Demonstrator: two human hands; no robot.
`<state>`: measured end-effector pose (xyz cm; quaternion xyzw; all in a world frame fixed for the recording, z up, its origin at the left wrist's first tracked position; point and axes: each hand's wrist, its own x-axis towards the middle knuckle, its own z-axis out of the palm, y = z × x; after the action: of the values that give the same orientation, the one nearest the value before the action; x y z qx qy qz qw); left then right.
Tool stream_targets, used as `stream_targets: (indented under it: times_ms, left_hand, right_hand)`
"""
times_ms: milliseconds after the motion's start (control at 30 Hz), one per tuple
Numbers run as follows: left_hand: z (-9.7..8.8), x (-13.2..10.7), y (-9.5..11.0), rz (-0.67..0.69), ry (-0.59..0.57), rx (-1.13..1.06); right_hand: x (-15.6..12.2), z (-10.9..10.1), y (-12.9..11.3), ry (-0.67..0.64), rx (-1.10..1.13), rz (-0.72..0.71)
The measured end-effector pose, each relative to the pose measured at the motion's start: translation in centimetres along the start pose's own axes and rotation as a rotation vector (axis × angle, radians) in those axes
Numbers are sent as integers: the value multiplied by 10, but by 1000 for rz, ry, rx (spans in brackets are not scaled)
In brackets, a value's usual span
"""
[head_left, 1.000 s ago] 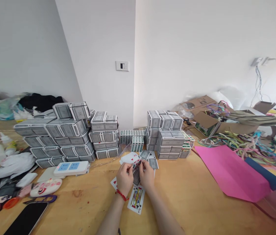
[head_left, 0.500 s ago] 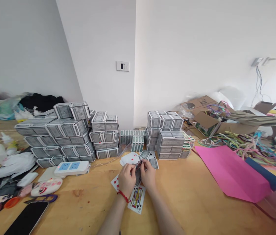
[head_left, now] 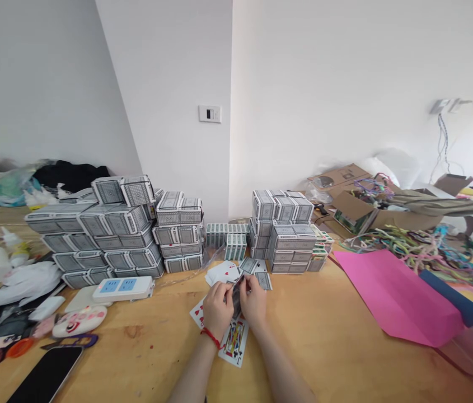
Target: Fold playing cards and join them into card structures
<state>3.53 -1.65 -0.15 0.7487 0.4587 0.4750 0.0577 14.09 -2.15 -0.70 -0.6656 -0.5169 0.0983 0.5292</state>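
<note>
Both my left hand [head_left: 218,308] and my right hand [head_left: 253,298] pinch a playing card [head_left: 237,291] between them, in the middle of the table; the fingers partly cover it, and its exact shape is hard to see. A jack card [head_left: 234,342] lies face up under my wrists. Another face-up card with red hearts [head_left: 197,313] sticks out left of my left hand. Beyond my fingers lie spread cards, some face up [head_left: 221,272] and some showing grey backs [head_left: 263,280].
Blocks made of grey-backed cards stand stacked at the left [head_left: 122,246] and right [head_left: 293,246]. Small green-patterned blocks [head_left: 236,246] sit between them. A power strip [head_left: 123,287], a phone [head_left: 47,376] and a cutter [head_left: 72,340] lie left. Pink paper [head_left: 399,296] and a cardboard box [head_left: 354,210] are right.
My fingertips have shifted slightly on the card, and a little more of its dark surface shows between my hands. The other cards and the stacks stay where they were.
</note>
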Motion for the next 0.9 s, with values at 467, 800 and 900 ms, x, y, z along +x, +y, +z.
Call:
stream_targets:
  times_ms: [467, 800, 900]
  left_hand:
    - [0, 0, -1, 66, 24, 27]
    - [-1, 0, 1, 87, 28, 48]
    - [-2, 1, 2, 89, 41, 37]
  right_hand:
    - [-3, 2, 0, 40, -30, -16]
    - [-2, 2, -1, 48, -5, 13]
    - [-3, 2, -1, 45, 2, 29]
